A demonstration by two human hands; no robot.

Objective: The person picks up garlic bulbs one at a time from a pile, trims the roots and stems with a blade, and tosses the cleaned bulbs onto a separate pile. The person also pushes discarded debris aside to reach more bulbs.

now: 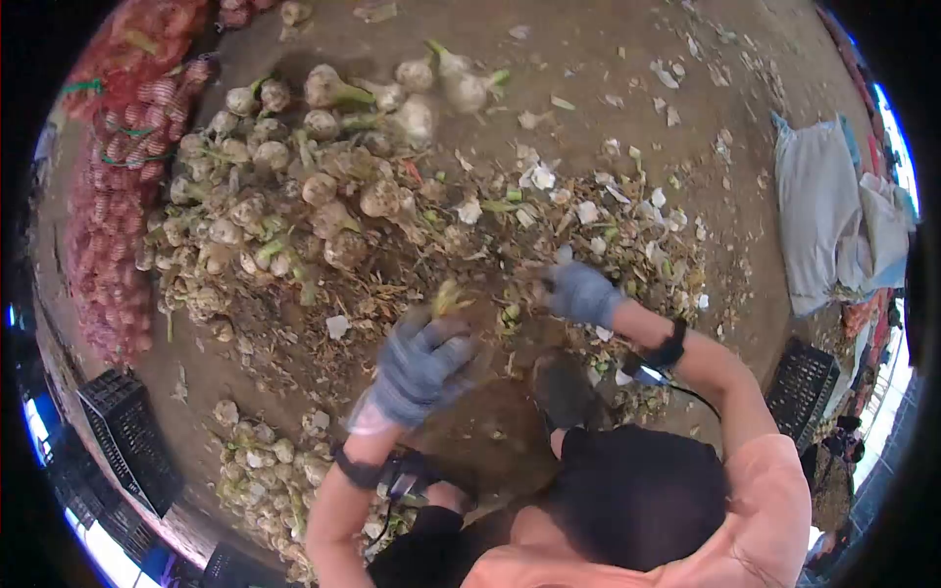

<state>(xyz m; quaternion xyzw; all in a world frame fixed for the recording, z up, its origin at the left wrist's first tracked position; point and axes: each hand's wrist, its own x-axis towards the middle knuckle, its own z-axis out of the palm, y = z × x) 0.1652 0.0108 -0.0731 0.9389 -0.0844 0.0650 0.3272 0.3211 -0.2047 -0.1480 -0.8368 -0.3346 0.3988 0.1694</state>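
Observation:
My left hand [421, 370], in a grey-blue knit glove, hangs over the littered ground with its fingers bent and blurred. Just beyond its fingertips is a yellowish-green garlic piece [451, 299]; whether the hand touches it I cannot make out. My right hand [583, 294], gloved alike, reaches leftward over peelings, its fingertips smeared by motion. Anything between those fingers is hidden. Beyond the left hand lies a large heap of garlic bulbs [270, 157], several with green stems. Cut stems and white skins [588, 213] are strewn past the right hand.
A second garlic pile [265, 456] lies at lower left, near my leg. Red mesh sacks [108, 225] full of garlic line the left side. Black crates stand at left [127, 441] and right [802, 387]. White woven sacks [818, 211] lie at right. My shoe [564, 387] rests between my hands.

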